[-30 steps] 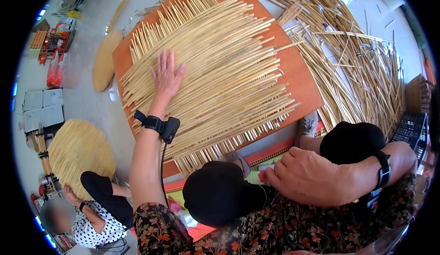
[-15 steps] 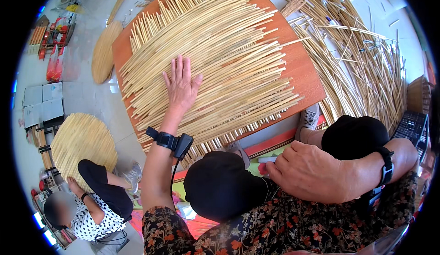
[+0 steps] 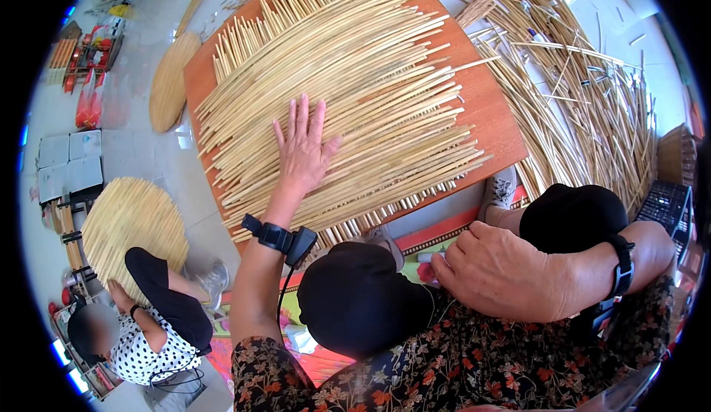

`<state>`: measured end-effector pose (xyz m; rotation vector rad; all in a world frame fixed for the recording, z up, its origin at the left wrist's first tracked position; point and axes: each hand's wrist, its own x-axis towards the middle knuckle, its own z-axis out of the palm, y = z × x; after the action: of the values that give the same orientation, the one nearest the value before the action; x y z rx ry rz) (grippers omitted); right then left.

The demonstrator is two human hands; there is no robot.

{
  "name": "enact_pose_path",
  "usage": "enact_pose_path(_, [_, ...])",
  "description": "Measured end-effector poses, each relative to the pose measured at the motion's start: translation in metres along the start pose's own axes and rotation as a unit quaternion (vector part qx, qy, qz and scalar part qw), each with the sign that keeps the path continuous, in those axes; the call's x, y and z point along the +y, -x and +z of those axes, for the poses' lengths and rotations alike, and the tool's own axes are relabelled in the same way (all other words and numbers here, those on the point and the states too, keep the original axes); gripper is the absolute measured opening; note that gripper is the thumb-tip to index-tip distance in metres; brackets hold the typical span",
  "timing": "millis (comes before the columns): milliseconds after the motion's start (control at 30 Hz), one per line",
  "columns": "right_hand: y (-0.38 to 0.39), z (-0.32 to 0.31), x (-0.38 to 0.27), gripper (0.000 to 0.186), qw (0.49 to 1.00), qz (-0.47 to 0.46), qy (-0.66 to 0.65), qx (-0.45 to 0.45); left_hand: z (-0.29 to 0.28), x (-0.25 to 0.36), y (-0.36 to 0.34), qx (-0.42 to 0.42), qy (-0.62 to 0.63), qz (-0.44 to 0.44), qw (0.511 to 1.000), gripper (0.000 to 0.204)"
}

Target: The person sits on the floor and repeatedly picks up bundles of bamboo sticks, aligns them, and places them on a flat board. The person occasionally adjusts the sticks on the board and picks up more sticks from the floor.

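Note:
My left hand (image 3: 304,153) rests flat, fingers spread, on a wide layer of pale straw-coloured stalks (image 3: 385,108). The stalks lie side by side, with others crossing beneath them whose ends stick out at the far left and near edges. Under them is a reddish-brown board (image 3: 496,119). My right hand (image 3: 496,271) is closed above my lap, back of the hand up, apart from the stalks. A small greyish item shows by its fingertips; whether the hand grips it, I cannot tell.
Loose stalks (image 3: 585,108) lie heaped on the floor at the right, near a dark plastic crate (image 3: 665,208). At the lower left a seated person (image 3: 152,338) holds a round stalk panel (image 3: 137,230). An oval panel (image 3: 174,82) lies left of the board.
My left hand has slid slightly right and nearer to me across the stalks, still flat. My right hand stays closed in nearly the same place. The other person's round panel has shifted slightly.

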<state>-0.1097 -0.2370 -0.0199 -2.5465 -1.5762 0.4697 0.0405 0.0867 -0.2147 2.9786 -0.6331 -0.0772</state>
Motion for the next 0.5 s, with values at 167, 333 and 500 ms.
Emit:
enact_pose_path(167, [-0.003,0.004,0.003,0.015,1.0,-0.025,-0.001,0.006,-0.01,0.003,0.019,-0.017,-0.019,0.03,0.999,0.085])
enact_pose_path(333, [0.0,0.006,0.001,0.014,1.0,0.0,0.002,0.005,-0.007,0.011,0.014,-0.011,-0.006,0.047,0.999,0.084])
enact_pose_path(500, [-0.001,0.007,0.0,0.014,1.0,-0.001,-0.003,-0.004,-0.002,0.01,0.023,0.0,0.0,0.043,0.999,0.085])
